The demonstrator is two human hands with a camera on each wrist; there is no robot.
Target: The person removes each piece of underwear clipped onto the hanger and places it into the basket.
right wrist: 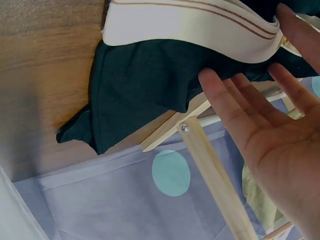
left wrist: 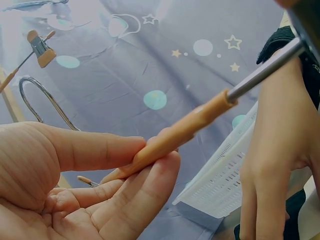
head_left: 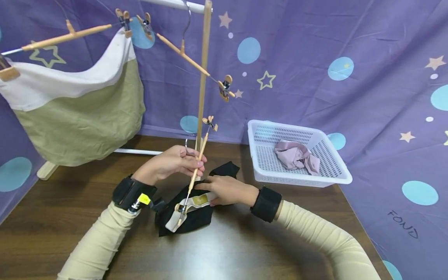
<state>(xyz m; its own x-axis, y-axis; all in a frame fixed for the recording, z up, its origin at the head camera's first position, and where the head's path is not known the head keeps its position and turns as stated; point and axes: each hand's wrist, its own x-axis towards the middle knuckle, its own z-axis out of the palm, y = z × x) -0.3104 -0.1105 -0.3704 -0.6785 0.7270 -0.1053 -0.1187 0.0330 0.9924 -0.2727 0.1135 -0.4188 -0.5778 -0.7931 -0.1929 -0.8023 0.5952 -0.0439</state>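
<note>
In the head view, my left hand [head_left: 178, 161] pinches the wooden bar of a clip hanger [head_left: 198, 169] between thumb and fingers. The left wrist view shows this pinch on the bar [left wrist: 165, 147] close up. The hanger slants, its lower clip [head_left: 181, 210] at the white waistband [head_left: 201, 200] of a black garment [head_left: 196, 221] lying on the table. Its upper clip [head_left: 210, 123] is free of cloth. My right hand [head_left: 227, 190] rests at the right part of the garment. In the right wrist view its fingers [right wrist: 225, 100] stand fairly straight against the dark cloth [right wrist: 145, 85], the thumb by the waistband.
A white basket [head_left: 301, 179] with a mauve cloth [head_left: 295, 155] stands at the right. On the rack [head_left: 204, 58] at the left, a white-and-olive garment [head_left: 87, 128] hangs from one clip hanger [head_left: 66, 37]; another clip hanger [head_left: 183, 56] hangs bare. A purple curtain [head_left: 297, 97] closes the back.
</note>
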